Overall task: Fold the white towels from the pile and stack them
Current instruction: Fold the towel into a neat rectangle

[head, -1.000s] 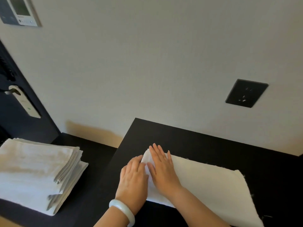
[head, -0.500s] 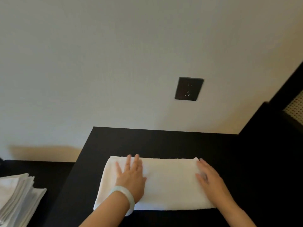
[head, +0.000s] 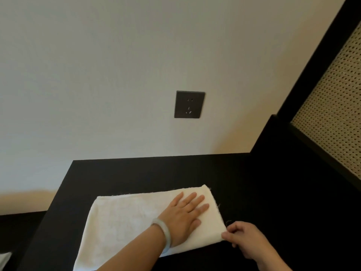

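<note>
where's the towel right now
Head view, low centre: the towel lies on the black table, left hand flat on its right end.

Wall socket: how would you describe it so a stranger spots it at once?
Look at the pale wall behind the black table. Above the white towel sits the wall socket, a small square plate. It is the only dark thing on that wall.

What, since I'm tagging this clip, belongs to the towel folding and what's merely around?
In the job: white towel, left hand pressing flat on it, right hand pinching its near right corner, black table under it.
Just around: wall socket, woven panel, bracelet.
</note>
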Motion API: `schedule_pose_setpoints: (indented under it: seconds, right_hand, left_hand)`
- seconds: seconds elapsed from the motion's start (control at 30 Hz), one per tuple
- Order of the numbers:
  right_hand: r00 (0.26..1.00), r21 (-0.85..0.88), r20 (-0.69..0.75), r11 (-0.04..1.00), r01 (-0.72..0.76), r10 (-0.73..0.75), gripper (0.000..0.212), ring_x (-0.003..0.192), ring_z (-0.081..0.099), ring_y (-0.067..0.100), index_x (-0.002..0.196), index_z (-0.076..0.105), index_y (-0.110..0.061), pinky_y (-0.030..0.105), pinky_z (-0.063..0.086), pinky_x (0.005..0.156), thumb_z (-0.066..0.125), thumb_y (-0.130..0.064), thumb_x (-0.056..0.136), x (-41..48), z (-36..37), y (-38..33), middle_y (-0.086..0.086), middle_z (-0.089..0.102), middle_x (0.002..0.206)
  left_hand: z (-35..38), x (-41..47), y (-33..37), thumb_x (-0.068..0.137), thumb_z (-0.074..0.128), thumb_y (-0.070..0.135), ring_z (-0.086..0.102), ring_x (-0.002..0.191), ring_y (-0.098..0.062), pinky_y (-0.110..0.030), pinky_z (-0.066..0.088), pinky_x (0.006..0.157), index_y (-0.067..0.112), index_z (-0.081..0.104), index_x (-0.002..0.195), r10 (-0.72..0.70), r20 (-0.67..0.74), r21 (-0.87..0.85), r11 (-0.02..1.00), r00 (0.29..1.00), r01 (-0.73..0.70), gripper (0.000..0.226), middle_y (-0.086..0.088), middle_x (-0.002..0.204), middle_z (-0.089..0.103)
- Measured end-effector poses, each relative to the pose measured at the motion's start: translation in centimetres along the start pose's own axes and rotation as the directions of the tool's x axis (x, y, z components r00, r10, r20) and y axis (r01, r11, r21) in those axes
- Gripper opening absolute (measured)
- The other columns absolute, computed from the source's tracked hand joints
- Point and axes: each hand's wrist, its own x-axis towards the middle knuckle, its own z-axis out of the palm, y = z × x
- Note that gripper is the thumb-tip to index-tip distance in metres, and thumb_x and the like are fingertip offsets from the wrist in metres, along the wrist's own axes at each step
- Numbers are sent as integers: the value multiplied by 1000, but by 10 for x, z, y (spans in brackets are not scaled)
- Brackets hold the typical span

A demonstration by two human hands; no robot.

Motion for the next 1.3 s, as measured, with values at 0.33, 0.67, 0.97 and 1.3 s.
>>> schedule_pose_setpoints:
  seconds: [0.33, 0.67, 0.97, 1.3]
  right_hand:
    - [971, -59, 230, 997, -52, 64, 37, 34, 38, 8, 56, 65, -16, 19, 29, 37, 72, -35, 88, 7, -17, -8, -1, 59, 51]
    - [962, -237, 232, 968, -85, 141, 26, 42, 47, 6, 62, 70, -20, 17, 36, 43, 77, -34, 83, 16, -21, -16, -4, 64, 58]
    - [954, -224, 260, 970, -91, 150, 28, 41, 46, 6, 60, 69, -19, 18, 34, 43, 77, -31, 84, 23, -21, -14, -3, 63, 56]
    - [822, -606, -390, 787, 110, -415, 36, 109, 57, 8, 126, 53, -27, 23, 49, 87, 59, -39, 93, 17, 24, -53, -8, 59, 121]
  left_hand:
    - [3, 2, -3, 100, 11, 60, -22, 147, -9, -39, -17, 118, 41, -5, 154, 10, 9, -24, 1000, 1000, -10, 60, 14, 162, -16]
    - [4, 1, -1, 99, 11, 61, -23, 146, -8, -39, -18, 118, 39, -8, 154, -9, 3, -16, 1000, 1000, 9, 62, 14, 162, -16]
    - [4, 1, 0, 100, 12, 60, -22, 147, -8, -40, -18, 119, 38, -6, 155, -13, -14, -4, 1000, 1000, 13, 62, 14, 162, -15]
    - [-1, -4, 6, 104, 21, 46, -25, 145, -7, -36, -19, 119, 30, -9, 155, -110, -28, -87, 990, 994, 107, 61, 12, 162, -17]
